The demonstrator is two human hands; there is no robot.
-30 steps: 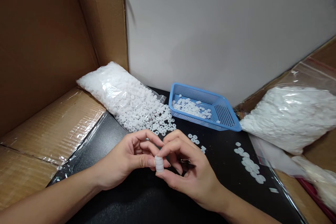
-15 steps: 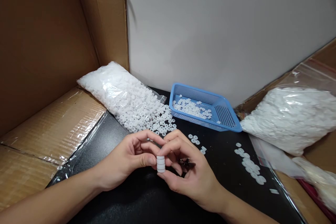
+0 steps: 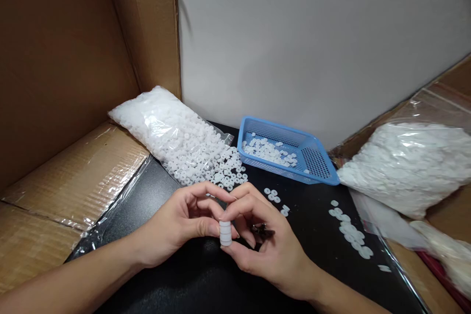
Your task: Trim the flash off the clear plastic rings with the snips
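A short upright stack of white plastic discs [image 3: 225, 233] is pinched between my two hands, low in the middle of the view. My left hand [image 3: 184, 221] has its thumb against the stack's left side, fingers curled behind. With index finger on top and thumb at the bottom, my right hand [image 3: 268, 240] grips the same stack. A small dark metal thing [image 3: 262, 230] shows inside the curl of my right fingers; its kind is too hidden to tell. Loose white rings [image 3: 228, 169] lie just beyond my fingertips, spilling from a clear plastic bag [image 3: 158, 117].
A blue perforated basket [image 3: 320, 157] holding white discs stands behind my hands. Small ring groups [image 3: 272, 195] and flat white discs [image 3: 351, 230] lie on the black tabletop [image 3: 305, 265]. A full plastic bag [image 3: 415, 162] sits at right, cardboard [image 3: 73, 171] at left.
The stack sits very slightly lower in view, and my right index finger has shifted a little at its top. Both hands keep their hold; everything else looks the same.
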